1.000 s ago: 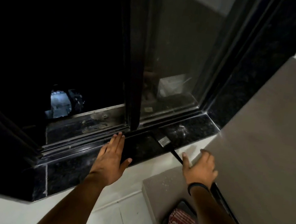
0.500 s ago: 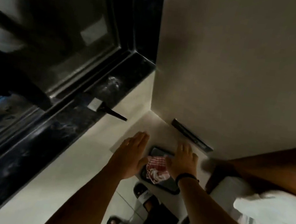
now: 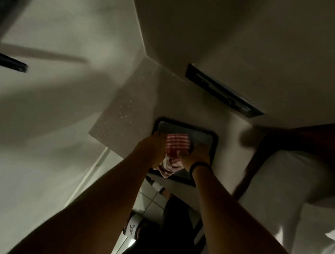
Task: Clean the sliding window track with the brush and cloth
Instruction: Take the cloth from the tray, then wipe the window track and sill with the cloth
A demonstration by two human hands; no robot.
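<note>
A red-and-white striped cloth point(image 3: 176, 144) lies bunched on a dark tray point(image 3: 206, 137) set on a low grey ledge. My left hand point(image 3: 152, 148) holds the cloth's left side and my right hand point(image 3: 198, 156) holds its right side, a black band on the wrist. Part of the cloth hangs crumpled below my hands. The brush's black handle point(image 3: 2, 61) juts out from the left edge, above the white wall under the window sill. The window track itself is out of view.
The grey speckled ledge point(image 3: 128, 108) meets a beige wall with a dark slot-shaped fitting point(image 3: 224, 91). A bed with white pillows point(image 3: 296, 189) stands at the right. Below are tiled floor and my feet in sandals point(image 3: 132, 227).
The view has swung down from the window to the ledge. Both hands left the sill, dropped to the tray and closed on the striped cloth.
</note>
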